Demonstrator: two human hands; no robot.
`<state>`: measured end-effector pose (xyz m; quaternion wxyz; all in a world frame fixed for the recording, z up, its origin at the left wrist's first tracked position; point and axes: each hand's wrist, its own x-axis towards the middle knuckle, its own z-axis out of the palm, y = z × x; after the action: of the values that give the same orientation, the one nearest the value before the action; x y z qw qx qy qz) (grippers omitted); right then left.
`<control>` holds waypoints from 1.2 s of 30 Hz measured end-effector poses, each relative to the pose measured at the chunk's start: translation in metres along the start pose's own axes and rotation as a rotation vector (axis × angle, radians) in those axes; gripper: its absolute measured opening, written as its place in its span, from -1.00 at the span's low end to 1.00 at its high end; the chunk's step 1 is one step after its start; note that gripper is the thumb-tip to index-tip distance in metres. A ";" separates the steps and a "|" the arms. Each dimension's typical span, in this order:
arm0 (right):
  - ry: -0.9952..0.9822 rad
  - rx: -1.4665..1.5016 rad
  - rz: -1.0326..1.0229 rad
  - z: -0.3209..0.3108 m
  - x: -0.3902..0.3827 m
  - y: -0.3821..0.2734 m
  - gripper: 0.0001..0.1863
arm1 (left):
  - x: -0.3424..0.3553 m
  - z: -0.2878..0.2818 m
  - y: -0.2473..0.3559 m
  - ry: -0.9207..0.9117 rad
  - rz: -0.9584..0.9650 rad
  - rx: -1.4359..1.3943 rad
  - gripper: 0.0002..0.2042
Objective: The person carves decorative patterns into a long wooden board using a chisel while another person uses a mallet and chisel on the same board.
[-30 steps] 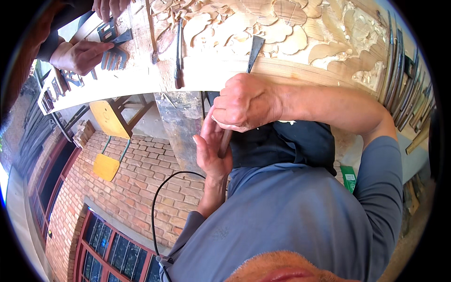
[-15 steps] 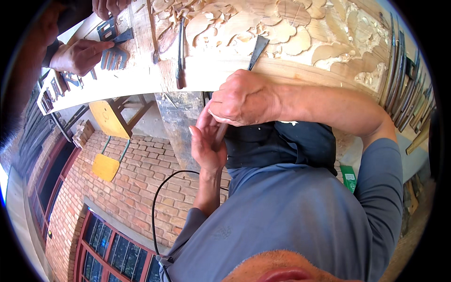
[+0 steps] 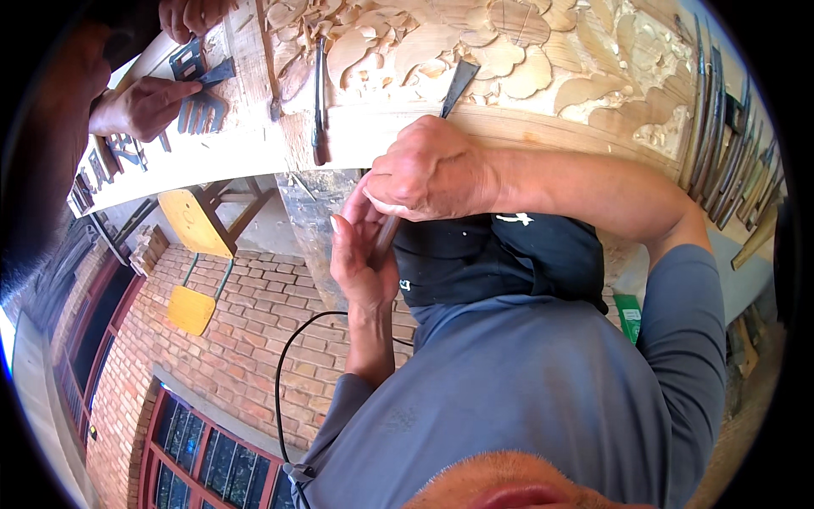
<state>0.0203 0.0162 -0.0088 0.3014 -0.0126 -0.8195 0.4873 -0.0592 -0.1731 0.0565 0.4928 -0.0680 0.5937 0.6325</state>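
Observation:
My right hand [image 3: 428, 170] is closed in a fist round a flat, flared carving chisel [image 3: 460, 85]. Its dark blade slants up and away from the fist, over the front edge of a pale carved wood panel [image 3: 526, 123]. The brown handle comes out below the fist and lies against the palm of my left hand [image 3: 363, 263]. That hand cups the handle loosely, thumb apart and pointing up, its fingers partly hidden behind the right fist. A slim gouge [image 3: 320, 102] lies on the panel's left part, apart from both hands.
Wood shavings litter the relief carving. Many carving tools [image 3: 721, 144] lie in a row at the right. At far left another person's hand [image 3: 148, 106] holds a dark blade beside black slotted pieces [image 3: 202, 113]. A yellow chair [image 3: 199, 222] stands on the brick floor; a black cable [image 3: 281, 382] hangs nearby.
Both hands have shifted slightly left with the chisel still held. The whole view has also moved a little. The other person's hand keeps about the same pose.

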 end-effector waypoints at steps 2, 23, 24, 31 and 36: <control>0.003 -0.019 -0.004 -0.001 0.001 -0.001 -0.82 | 0.004 0.002 0.000 -0.008 -0.008 0.010 -0.11; -0.092 -0.075 -0.173 -0.006 -0.024 -0.012 -0.73 | -0.033 0.004 -0.022 -0.121 -0.066 0.016 0.00; -0.093 -0.074 -0.173 -0.005 -0.025 -0.011 -0.73 | -0.032 0.006 -0.023 -0.120 -0.066 0.015 0.00; -0.111 0.031 -0.085 0.012 -0.038 -0.006 -0.68 | -0.034 0.005 -0.028 -0.073 -0.088 -0.018 0.00; -0.130 -0.016 -0.099 -0.001 -0.028 -0.012 -0.66 | -0.031 0.006 -0.031 -0.049 -0.084 -0.013 0.01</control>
<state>0.0472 0.0020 -0.0120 0.2713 0.0570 -0.8408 0.4650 -0.0187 -0.1910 0.0583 0.5328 -0.0808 0.5739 0.6166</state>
